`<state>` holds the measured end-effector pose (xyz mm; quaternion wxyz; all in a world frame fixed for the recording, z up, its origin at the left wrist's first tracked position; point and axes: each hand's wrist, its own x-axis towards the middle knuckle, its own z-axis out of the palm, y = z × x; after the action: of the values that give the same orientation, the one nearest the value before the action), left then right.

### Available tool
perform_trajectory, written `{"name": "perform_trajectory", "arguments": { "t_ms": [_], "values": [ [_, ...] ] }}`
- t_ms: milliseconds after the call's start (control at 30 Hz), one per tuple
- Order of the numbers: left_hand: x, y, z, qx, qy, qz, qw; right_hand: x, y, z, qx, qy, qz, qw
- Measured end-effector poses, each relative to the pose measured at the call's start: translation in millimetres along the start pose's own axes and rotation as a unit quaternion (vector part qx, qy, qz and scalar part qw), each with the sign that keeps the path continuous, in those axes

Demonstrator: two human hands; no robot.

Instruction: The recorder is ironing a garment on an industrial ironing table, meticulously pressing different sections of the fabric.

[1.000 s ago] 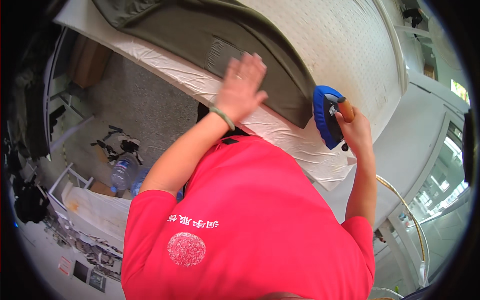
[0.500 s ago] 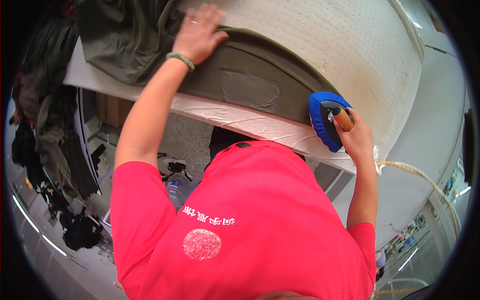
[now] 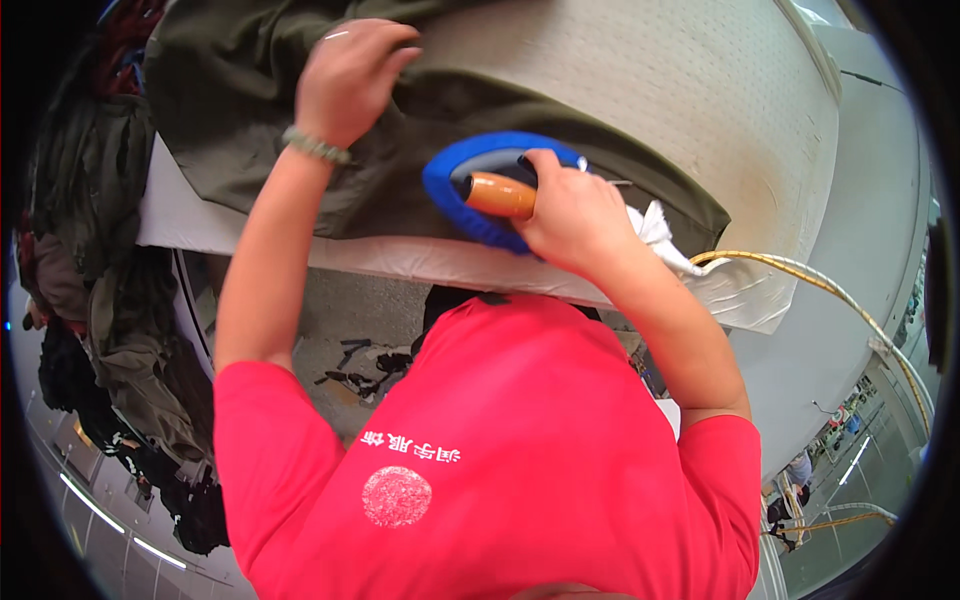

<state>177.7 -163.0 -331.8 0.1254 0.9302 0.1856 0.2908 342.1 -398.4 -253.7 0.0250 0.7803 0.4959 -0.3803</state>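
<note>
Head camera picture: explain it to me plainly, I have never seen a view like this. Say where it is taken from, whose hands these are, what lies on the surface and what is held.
The picture comes from a wide fisheye camera worn on a person's head, looking down, so straight edges bend near the rim. The red shirt low in the picture is the wearer's own, and both bare hands are theirs. The surface is a padded ironing table with a pale perforated cover. An olive green garment lies spread across it. The left hand, with a bead bracelet at the wrist, presses flat on the cloth. The right hand grips the wooden handle of a blue iron resting on the garment. A yellowish hose curves off to the right. Dark clothes hang on the left.
</note>
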Motion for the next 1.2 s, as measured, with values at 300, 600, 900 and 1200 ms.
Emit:
{"name": "perform_trajectory", "arguments": {
  "t_ms": [300,600,900,1200],
  "values": [
    [-273.8,-181.3,-170.4,-0.458,0.140,-0.697,0.534,-47.2,199.1,-39.7,0.145,0.173,0.229,0.947],
    [-178.5,-243.7,-175.2,-0.366,0.230,-0.702,0.565,-44.3,457.3,-62.5,0.033,0.264,0.305,0.915],
    [69.7,241.3,-108.9,-0.216,-0.318,0.155,0.910,-74.3,466.1,-59.6,0.028,0.319,0.356,0.878],
    [-91.5,277.0,-156.9,-0.270,0.102,-0.380,0.879,-73.4,385.6,-8.5,0.432,0.484,-0.031,0.761]
  ]
}}
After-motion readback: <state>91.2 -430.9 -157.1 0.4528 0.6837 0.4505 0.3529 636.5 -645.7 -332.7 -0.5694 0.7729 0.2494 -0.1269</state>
